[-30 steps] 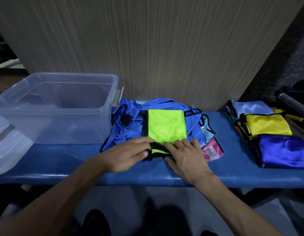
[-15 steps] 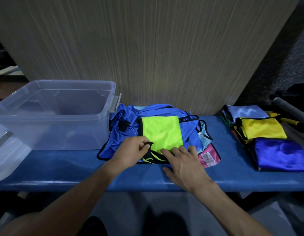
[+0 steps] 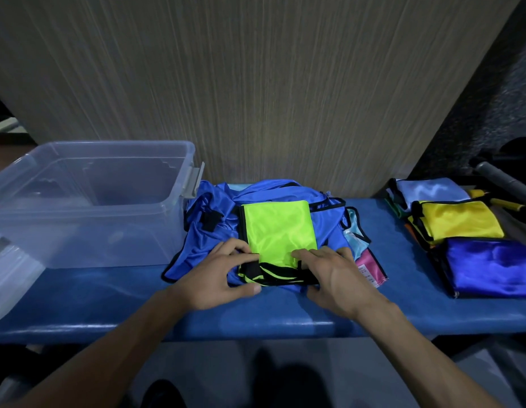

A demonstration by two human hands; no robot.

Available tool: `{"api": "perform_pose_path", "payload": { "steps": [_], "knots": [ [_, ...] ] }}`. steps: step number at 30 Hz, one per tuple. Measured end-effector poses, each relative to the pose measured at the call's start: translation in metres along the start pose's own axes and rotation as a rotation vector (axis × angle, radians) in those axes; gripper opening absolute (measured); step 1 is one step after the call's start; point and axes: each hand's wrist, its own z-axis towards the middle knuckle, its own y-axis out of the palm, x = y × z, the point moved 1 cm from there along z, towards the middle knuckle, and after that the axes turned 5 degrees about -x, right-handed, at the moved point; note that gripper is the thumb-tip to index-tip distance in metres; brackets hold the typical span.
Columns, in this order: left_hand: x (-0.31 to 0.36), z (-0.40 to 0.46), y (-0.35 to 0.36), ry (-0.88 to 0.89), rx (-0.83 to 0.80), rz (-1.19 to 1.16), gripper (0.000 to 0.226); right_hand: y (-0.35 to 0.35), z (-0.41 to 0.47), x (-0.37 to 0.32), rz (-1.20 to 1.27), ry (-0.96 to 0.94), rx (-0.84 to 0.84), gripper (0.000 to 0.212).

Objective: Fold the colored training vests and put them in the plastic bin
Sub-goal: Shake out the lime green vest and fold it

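Note:
A lime-green vest (image 3: 278, 228) with black trim lies folded on a heap of blue vests (image 3: 214, 207) on the blue bench (image 3: 108, 293). My left hand (image 3: 217, 276) grips the green vest's near left corner, fingers on top and thumb under the edge. My right hand (image 3: 335, 275) holds the near right corner, fingers curled over the fabric. Light-blue (image 3: 354, 237) and pink (image 3: 370, 267) vests peek out to the right of the heap. The clear plastic bin (image 3: 88, 201) stands to the left with nothing visible inside.
Folded vests lie in a row at the right: pale blue (image 3: 429, 189), yellow (image 3: 459, 220), deep blue (image 3: 491, 265). The bin's lid (image 3: 11, 278) leans at the far left. A grey bar (image 3: 503, 181) sits at the back right. A wood-grain wall rises behind the bench.
Both hands have closed on the green vest's near edge, the left thumb slipping under it; the near strap end now lies bunched between them.

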Motion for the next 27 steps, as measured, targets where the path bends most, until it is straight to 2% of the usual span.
{"api": "perform_pose_path", "payload": {
  "steps": [2,4,8,11,15,18,21,24,27],
  "knots": [
    [-0.005,-0.002,0.000,0.021,-0.032,0.067,0.060,0.000,0.003,0.004,0.050,-0.003,-0.003,0.061],
    [-0.006,0.000,0.003,0.025,0.004,0.086,0.052,0.000,0.007,0.009,0.118,0.014,-0.016,0.056],
    [0.000,0.005,0.000,-0.095,-0.011,-0.110,0.040,-0.014,0.008,0.011,0.414,0.086,-0.042,0.046],
    [0.007,0.004,-0.003,-0.135,-0.023,-0.136,0.031,-0.026,0.001,0.010,0.675,0.151,-0.040,0.033],
    [0.022,-0.010,0.006,-0.141,-0.018,-0.103,0.049,-0.030,-0.015,0.016,0.867,0.239,-0.186,0.016],
    [0.026,-0.016,0.020,-0.180,-0.041,-0.176,0.059,-0.030,-0.026,0.014,1.023,0.332,-0.320,0.011],
    [0.028,-0.012,0.022,-0.239,-0.022,-0.253,0.080,-0.027,-0.027,0.015,1.006,0.383,-0.295,0.010],
    [0.041,-0.006,0.019,-0.258,0.045,-0.267,0.063,-0.024,-0.021,0.017,0.902,0.377,-0.236,0.013],
    [0.049,0.000,0.020,-0.278,0.094,-0.195,0.048,-0.022,-0.015,0.015,0.667,0.359,-0.215,0.019]
  ]
}}
